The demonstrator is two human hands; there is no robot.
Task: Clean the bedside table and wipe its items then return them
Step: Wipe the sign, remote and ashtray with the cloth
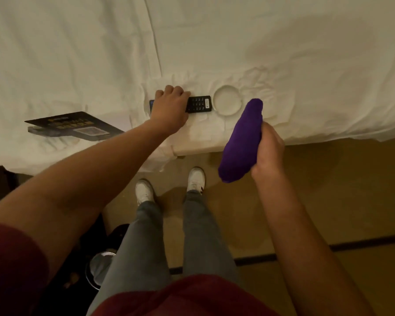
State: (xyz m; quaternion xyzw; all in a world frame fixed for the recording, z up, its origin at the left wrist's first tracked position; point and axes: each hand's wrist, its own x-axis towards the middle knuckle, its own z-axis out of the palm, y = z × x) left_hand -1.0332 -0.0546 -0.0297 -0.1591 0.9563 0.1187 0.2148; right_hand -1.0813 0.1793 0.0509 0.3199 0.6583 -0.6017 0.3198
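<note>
We find the left hand point(170, 105) lying knuckles-up on a black remote control point(197, 104) that rests on the white bed point(78, 53). Its fingers are curled over the remote's middle, gripping it; the keypad end shows just beyond the fingertips, and a short dark end shows behind the wrist side. Touching the keypad end, on the far side from the left hand, lies a clear glass dish point(227, 103), also on the bed. The right hand point(268, 151) is held above the bed's edge, its fingers wrapped around a folded purple cloth point(241, 142), the cloth's upper end near the dish. Well apart from the left hand, outward of its forearm, a dark card stand point(74, 126) lies flat on the bed.
</note>
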